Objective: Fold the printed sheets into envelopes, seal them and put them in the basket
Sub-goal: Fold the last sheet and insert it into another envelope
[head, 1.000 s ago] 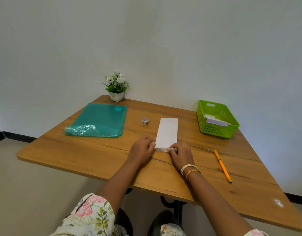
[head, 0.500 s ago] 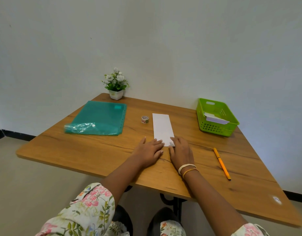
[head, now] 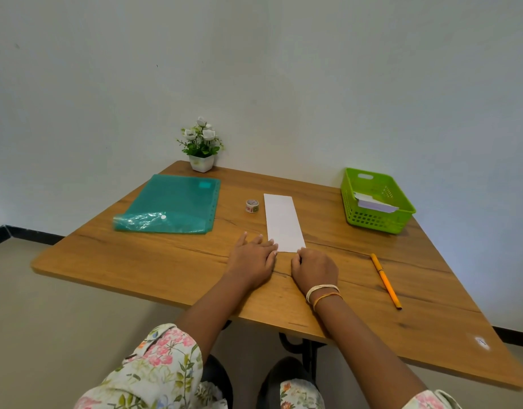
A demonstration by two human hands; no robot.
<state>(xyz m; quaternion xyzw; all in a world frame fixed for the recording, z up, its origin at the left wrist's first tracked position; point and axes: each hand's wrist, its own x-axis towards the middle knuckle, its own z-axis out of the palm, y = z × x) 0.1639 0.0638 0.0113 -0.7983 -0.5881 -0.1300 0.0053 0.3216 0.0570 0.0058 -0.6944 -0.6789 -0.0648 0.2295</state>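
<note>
While the left hand (head: 254, 256) lies flat, fingers straight, the right hand (head: 313, 268) curls fingertips onto the folded sheet (head: 282, 221), basket (head: 372, 224) at two o'clock

table (head: 166, 270) being shown in warm brown wood grain | sheet (head: 284, 222) being seen as plain white | basket (head: 381, 222) being shown bright green | folder (head: 171, 205) being seen in translucent teal | pen (head: 385, 280) being shown orange | sleeves (head: 154, 370) being seen in white with pink flowers and green leaves | wall (head: 284, 69) being shown white
</note>
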